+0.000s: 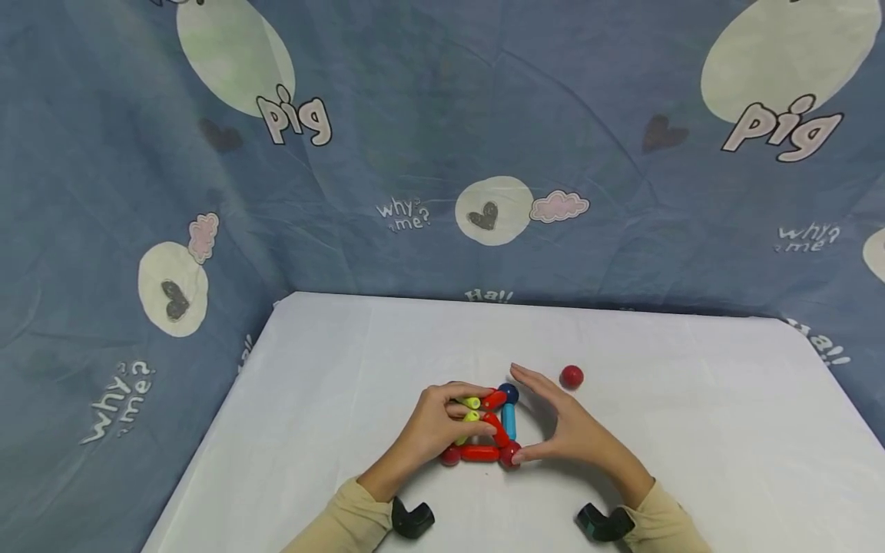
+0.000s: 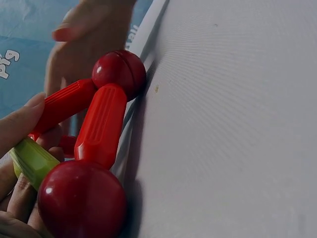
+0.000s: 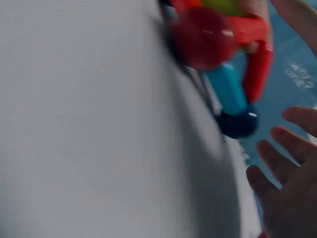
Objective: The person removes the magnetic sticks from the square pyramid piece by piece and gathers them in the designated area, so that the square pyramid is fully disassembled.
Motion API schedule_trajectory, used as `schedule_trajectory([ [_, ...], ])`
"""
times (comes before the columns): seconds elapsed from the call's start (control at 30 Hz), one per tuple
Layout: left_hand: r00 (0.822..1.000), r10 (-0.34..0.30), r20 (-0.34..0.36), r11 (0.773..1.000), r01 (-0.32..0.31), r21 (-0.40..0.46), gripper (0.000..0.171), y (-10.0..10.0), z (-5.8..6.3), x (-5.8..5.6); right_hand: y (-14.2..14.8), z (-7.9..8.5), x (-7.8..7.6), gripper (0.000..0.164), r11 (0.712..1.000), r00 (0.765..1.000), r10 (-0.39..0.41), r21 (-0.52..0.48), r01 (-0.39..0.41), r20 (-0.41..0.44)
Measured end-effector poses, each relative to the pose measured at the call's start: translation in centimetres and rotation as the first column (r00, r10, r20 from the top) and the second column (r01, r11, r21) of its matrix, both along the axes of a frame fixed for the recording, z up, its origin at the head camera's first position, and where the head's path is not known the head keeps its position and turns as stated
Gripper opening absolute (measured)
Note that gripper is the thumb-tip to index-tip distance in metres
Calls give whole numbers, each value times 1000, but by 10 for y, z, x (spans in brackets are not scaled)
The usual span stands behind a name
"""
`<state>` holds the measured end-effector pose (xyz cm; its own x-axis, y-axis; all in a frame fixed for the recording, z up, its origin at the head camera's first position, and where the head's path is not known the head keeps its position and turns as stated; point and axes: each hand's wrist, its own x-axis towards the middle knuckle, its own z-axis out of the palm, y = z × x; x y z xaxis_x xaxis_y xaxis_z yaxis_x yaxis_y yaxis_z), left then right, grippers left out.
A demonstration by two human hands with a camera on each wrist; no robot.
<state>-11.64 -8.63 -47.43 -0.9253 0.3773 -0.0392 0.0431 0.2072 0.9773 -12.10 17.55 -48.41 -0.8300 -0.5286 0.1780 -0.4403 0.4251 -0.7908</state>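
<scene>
We note: left hand [image 1: 437, 422] grips the rod-and-ball frame [image 1: 480, 454]; right hand [image 1: 574, 430], fingers spread, beside it; separate red ball [image 1: 571, 376] just beyond.

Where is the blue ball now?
In the head view, the blue ball sits at the far end of the cyan rod, between left hand and right hand.

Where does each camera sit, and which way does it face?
Head: worn on the head, facing forward and down at the white table, patterned cloth beyond; the left hand, right hand and both sleeves show.
Left wrist: worn there, facing the joined rods and balls; left hand at the left edge, right hand in the background.
Right wrist: worn there, facing the same piece from the other side; right hand at the right edge, blurred left hand at the top.
Head and right wrist share the dark blue ball.
</scene>
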Motion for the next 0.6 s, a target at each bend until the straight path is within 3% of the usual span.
schedule_trajectory([
  [0.13,999,-4,-38,1000,4,3,52,2,-1,-3,-6,-9,2,116,999,997,14,38,-16,72],
  [0.37,995,10,-98,999,-15,-48,68,-3,0,-5,-8,-15,0,114,999,998,-7,51,4,57],
  [0.5,979,66,-193,988,-91,-125,80,-12,2,3,-9,-16,0,113,998,998,-21,56,18,52],
  [0.6,962,119,-248,966,-170,-197,76,-19,3,10,-9,-15,0,112,998,998,-25,55,22,58],
])
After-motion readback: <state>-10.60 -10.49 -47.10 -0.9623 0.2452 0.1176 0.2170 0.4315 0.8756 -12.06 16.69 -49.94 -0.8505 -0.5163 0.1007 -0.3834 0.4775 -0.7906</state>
